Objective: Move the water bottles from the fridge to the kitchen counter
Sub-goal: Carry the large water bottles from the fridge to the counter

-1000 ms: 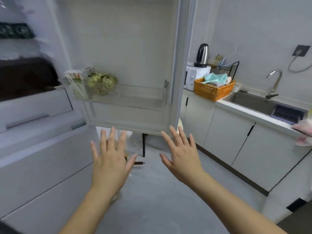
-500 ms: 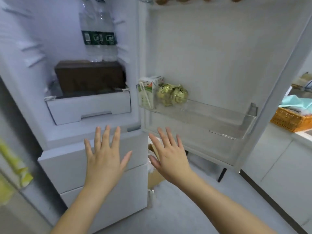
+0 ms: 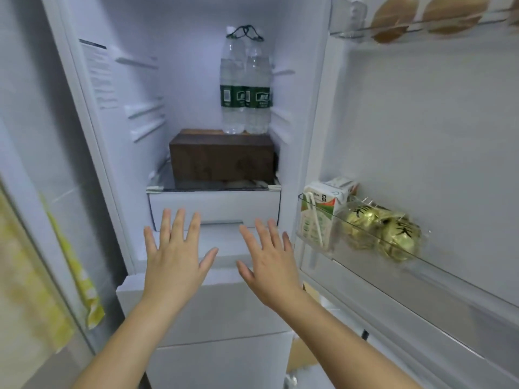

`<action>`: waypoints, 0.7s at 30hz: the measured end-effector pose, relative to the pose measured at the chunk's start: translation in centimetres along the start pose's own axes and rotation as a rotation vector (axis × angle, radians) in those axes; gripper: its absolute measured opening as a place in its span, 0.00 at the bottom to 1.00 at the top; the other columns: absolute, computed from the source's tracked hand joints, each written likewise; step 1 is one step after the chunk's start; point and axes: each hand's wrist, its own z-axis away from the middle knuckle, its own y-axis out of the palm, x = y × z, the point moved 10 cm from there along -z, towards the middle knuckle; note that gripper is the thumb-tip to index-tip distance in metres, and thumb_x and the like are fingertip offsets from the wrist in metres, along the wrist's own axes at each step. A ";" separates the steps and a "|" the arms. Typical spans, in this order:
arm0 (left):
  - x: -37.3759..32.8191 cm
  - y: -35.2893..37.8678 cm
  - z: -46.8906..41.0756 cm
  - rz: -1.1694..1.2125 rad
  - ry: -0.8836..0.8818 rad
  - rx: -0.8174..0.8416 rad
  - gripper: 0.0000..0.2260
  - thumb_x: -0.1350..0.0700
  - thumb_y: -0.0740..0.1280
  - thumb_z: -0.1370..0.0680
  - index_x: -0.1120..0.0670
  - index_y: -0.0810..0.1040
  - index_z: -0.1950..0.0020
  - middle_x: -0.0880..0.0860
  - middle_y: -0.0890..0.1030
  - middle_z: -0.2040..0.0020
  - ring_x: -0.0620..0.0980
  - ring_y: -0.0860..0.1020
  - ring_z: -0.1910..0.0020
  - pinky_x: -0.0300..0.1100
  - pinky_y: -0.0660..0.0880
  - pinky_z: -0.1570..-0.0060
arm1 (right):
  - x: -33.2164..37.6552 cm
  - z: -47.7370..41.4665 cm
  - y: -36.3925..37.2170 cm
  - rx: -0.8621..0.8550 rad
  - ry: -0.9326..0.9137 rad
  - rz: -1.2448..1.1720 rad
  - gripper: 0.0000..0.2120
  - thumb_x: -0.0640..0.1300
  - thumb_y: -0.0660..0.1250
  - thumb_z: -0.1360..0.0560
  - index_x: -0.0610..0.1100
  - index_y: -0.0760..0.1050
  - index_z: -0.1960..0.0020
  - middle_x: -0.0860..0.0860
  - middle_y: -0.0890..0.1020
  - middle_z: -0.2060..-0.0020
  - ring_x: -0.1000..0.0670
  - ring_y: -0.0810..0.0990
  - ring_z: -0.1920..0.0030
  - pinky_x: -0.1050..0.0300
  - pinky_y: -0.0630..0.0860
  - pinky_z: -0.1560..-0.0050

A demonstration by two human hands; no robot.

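Two clear water bottles (image 3: 245, 88) with green labels stand upright side by side at the back right of the open fridge (image 3: 140, 80), on top of a dark brown box (image 3: 222, 160). A dark cord joins their caps. My left hand (image 3: 175, 258) and my right hand (image 3: 268, 261) are held out flat with fingers spread, palms down, in front of the white drawer (image 3: 213, 204) below the shelf. Both hands hold nothing and are well below the bottles.
The fridge door (image 3: 421, 122) stands open on the right. Its shelf (image 3: 365, 242) holds a drink carton (image 3: 320, 217) and gold-wrapped balls (image 3: 384, 234). A higher door shelf (image 3: 421, 21) carries brown items. A yellow packet (image 3: 75, 265) hangs at the left. White freezer drawers (image 3: 219, 313) lie below.
The view has swung left from the kitchen counter and sink to face the fridge interior. The bottles now sit in full view. Both hands stay open and spread.
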 end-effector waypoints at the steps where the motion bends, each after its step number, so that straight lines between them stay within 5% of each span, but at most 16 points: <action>1: 0.4 0.2 -0.7 -0.002 -0.005 0.000 0.34 0.38 0.60 0.24 0.57 0.64 0.23 0.62 0.65 0.25 0.63 0.57 0.23 0.67 0.57 0.31 | 0.2 -0.9 0.1 -0.004 -0.003 -0.007 0.32 0.58 0.54 0.17 0.53 0.45 0.19 0.46 0.45 0.19 0.41 0.40 0.20 0.39 0.43 0.23; 6: 2.4 1.6 -4.9 -0.007 -0.020 0.040 0.34 0.38 0.57 0.21 0.53 0.53 0.20 0.58 0.55 0.20 0.59 0.46 0.21 0.63 0.46 0.26 | 0.5 -6.0 0.6 0.018 0.029 0.016 0.32 0.59 0.52 0.17 0.53 0.41 0.19 0.47 0.41 0.19 0.43 0.37 0.20 0.40 0.41 0.22; 21: 4.6 6.0 -25.8 0.105 0.117 -0.035 0.32 0.41 0.58 0.20 0.53 0.54 0.21 0.58 0.53 0.20 0.59 0.47 0.21 0.62 0.48 0.26 | -3.3 -26.6 -0.4 -0.124 0.343 -0.035 0.35 0.50 0.59 0.19 0.52 0.43 0.19 0.47 0.45 0.19 0.43 0.40 0.20 0.37 0.46 0.23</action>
